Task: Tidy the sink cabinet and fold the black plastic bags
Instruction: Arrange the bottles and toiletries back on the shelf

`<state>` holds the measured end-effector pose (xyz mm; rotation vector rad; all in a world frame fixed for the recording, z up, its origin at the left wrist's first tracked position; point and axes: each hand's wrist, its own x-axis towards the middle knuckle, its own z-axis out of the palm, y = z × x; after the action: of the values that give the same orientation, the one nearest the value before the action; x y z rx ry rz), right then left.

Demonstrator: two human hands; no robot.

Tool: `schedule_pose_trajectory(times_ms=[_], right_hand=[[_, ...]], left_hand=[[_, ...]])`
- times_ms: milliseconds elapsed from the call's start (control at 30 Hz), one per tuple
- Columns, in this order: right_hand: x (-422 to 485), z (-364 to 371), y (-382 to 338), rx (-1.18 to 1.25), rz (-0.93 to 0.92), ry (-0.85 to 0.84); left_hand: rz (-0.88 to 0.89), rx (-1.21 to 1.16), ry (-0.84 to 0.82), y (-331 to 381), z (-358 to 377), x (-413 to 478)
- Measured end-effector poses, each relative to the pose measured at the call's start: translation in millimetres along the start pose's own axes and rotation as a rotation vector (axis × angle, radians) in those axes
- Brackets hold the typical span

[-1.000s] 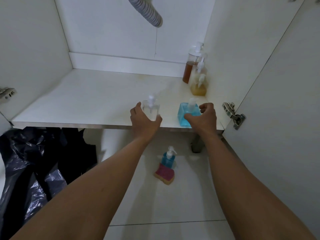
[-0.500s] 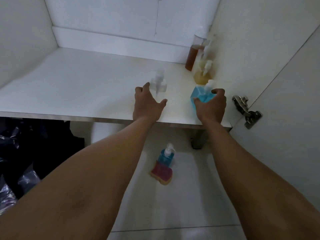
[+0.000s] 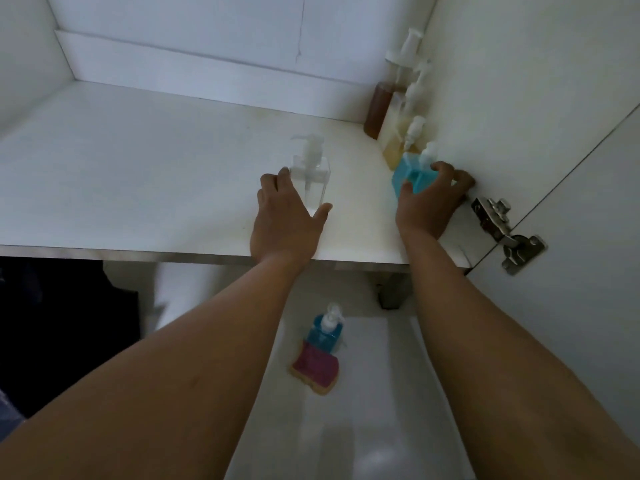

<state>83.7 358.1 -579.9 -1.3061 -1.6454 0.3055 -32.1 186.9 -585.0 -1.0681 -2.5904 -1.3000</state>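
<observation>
1. Left hand [image 3: 287, 216]: reaches onto the cabinet shelf [image 3: 138, 168]. Fingers lie along the left side of a clear pump bottle [image 3: 310, 178], and the thumb curls against its right lower corner, so the bottle is held between them.
2. Right hand [image 3: 429, 202]: fingers curled over a blue pump bottle [image 3: 412, 176], gripping it. The bottle is tilted and sits close to the right cabinet wall.
3. Black plastic bags [image 3: 52, 323]: a dark mass at the far left, on the floor below the shelf's front edge. Little detail can be read, and neither hand touches them.
4. Cabinet shelf: a white board that carries both held bottles near its front right part.
5. Clear pump bottle: square, standing upright on the shelf, well apart from the blue one.
6. Second blue bottle [image 3: 323, 332]: stands on the floor tiles between the two forearms.
7. Sponge [image 3: 315, 370]: pink on top and yellow beneath, lying on the floor and touching the front of the second blue bottle.
8. Brown bottle [image 3: 379, 109]: stands at the back right corner of the shelf.
9. Yellowish bottles [image 3: 391, 150]: lined up along the right wall between the brown bottle and the held blue pump bottle.
10. Metal hinge [image 3: 505, 233]: joins the right wall to the open cabinet door [image 3: 588, 168], just beside the right hand.
</observation>
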Motion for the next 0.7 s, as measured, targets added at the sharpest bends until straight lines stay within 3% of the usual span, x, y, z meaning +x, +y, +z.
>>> schedule_pose_trajectory(times_ms=[133,500,700], right_hand=[[-4.8,2.4,1.5,-0.116,-0.147,-0.098],[21.4,8.2,-6.5,-0.149,-0.063,-0.310],[-12.9,-17.8,-8.1,0.129,0.031,-0.399]], left_hand=[[0.001,-0.008,-0.008,-0.8,-2.0,-0.1],[0.028,0.029,-0.027,-2.8,1.5,1.6],[0.038,0.062,-0.092,-2.0,-2.5,0.8]])
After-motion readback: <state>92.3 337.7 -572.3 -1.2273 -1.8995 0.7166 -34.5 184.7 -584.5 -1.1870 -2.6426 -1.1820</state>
